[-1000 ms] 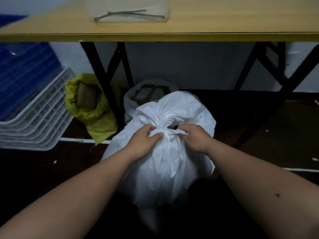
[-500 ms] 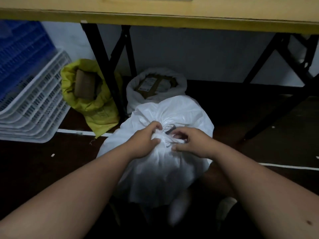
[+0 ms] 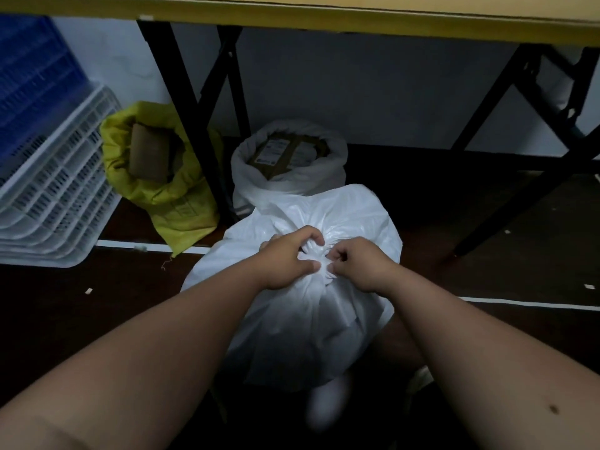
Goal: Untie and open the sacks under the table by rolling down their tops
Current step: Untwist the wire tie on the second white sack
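Note:
A full white sack (image 3: 311, 326) stands on the dark floor in front of me, its neck bunched and tied into a knot (image 3: 319, 258). My left hand (image 3: 287, 261) grips the bunched neck from the left, fingers curled over it. My right hand (image 3: 360, 266) pinches the knot from the right. Behind it, under the table, a second white sack (image 3: 289, 180) stands with its top rolled down and brown parcels showing. To the left a yellow sack (image 3: 175, 203) also stands with its top rolled down, a brown box inside.
The yellow-edged table (image 3: 324, 17) spans the top, with black legs (image 3: 191, 115) between the yellow and white sacks and more legs (image 3: 519, 164) at right. Stacked white crates (image 3: 55, 193) and a blue crate (image 3: 29, 86) sit at left. White floor tape (image 3: 526, 303) runs across.
The view has tilted down and come closer. My hands have drawn together on the knot, the right hand now pinching it close to the left.

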